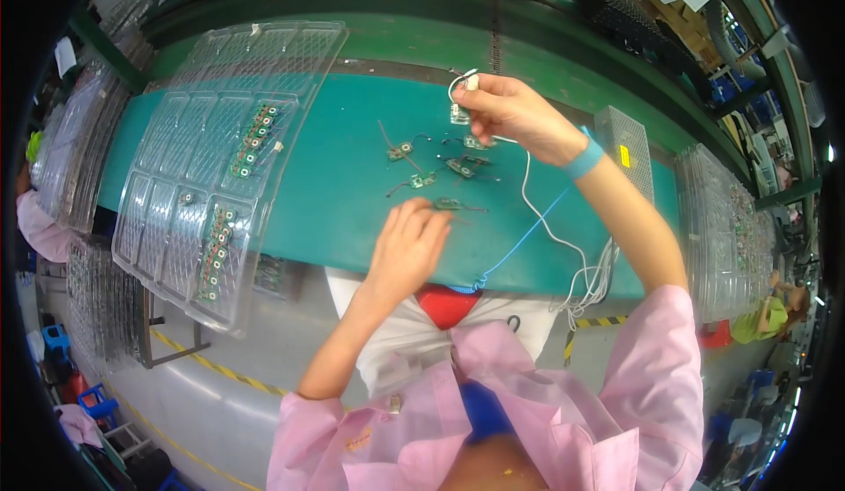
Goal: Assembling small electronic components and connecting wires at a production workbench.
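Note:
My right hand (521, 119), raised over the far side of the green mat, pinches the end of a white cable (526, 174) with a clear plastic plug (459, 114) hanging below the fingers. The fingers of my left hand (407, 249) are bent close together over the near part of the mat. Beside its fingertips lies a small circuit board (448, 203) with thin wires; whether the fingers grip it or a wire is hidden. Several more wired boards (422, 179) are scattered on the mat between my hands.
Clear plastic compartment trays (163, 174) stand at the left, with rows of small boards (216, 253) in them. A perforated metal box (627, 143) sits at the right, near coiled white cable (594, 284). A blue coiled cord (519, 243) crosses the mat. More stacked trays (726, 227) are at the far right.

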Motion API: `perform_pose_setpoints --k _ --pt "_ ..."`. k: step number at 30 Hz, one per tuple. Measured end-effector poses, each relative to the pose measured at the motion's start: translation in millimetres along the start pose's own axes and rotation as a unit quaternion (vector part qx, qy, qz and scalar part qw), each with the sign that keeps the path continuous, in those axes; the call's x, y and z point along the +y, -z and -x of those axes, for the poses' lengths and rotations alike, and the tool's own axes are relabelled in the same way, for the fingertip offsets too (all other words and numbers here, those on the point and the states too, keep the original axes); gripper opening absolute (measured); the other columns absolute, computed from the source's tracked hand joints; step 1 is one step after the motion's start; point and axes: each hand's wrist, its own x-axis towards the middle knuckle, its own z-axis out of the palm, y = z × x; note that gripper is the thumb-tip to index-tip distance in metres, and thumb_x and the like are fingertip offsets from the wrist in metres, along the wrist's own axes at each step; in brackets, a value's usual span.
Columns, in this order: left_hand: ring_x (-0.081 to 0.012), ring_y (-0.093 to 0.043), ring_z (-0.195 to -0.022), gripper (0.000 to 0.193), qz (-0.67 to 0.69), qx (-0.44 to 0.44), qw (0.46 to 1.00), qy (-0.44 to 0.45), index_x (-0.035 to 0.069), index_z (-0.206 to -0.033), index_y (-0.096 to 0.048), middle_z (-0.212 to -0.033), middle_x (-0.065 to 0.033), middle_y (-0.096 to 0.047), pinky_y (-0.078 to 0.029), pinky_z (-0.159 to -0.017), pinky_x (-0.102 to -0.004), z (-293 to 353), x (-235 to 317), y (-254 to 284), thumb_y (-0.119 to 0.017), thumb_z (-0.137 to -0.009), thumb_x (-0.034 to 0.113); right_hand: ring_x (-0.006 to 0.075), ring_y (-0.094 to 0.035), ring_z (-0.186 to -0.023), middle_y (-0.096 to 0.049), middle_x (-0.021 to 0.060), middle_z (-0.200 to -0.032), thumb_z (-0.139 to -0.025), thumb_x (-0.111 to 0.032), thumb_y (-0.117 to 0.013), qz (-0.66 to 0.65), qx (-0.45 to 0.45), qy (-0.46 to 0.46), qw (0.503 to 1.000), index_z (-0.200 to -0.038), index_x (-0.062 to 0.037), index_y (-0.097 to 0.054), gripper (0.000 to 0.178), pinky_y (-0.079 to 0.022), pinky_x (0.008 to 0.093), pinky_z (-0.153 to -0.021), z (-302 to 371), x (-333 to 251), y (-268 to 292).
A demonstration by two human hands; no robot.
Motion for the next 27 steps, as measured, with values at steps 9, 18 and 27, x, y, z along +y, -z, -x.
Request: perform_pose_setpoints --k 9,18,27 --pt "-0.0217 -0.054 -0.094 0.024 0.017 0.039 0.998 0.037 0.006 -0.100 -0.060 -0.093 -0.0051 -0.052 -0.043 -0.081 -0.0334 9 -4 15 -0.061 -0.077 0.003 0.0176 -0.058 -0.071 -0.061 0.0095 -0.086 -0.089 -0.023 -0.051 0.222 -0.003 0.044 0.974 -0.102 -0.0020 -0.054 0.025 -0.049 0.0283 -0.063 -6 13 3" --pt "-0.0227 -0.054 -0.102 0.023 -0.045 0.051 0.997 0.045 0.006 -0.104 -0.060 -0.098 -0.0054 -0.055 -0.042 -0.088 -0.0355 -13 -23 13 -0.060 -0.082 0.008 0.0192 -0.057 -0.065 -0.062 0.0060 -0.078 -0.087 -0.019 -0.054 0.586 0.031 0.082 0.805 -0.100 -0.0088 -0.052 0.016 -0.047 0.0309 -0.060 38 73 8" --pt "-0.0235 -0.052 -0.107 0.027 -0.125 -0.003 0.990 0.072 0.007 -0.110 -0.058 -0.101 -0.0066 -0.055 -0.040 -0.092 -0.0366 -15 -48 14 -0.060 -0.084 0.013 0.0269 -0.061 -0.072 -0.063 0.0095 -0.090 -0.089 -0.021 -0.051 0.346 -0.180 -0.126 0.912 -0.106 -0.0106 -0.049 0.020 -0.048 0.0360 -0.062 41 40 31"
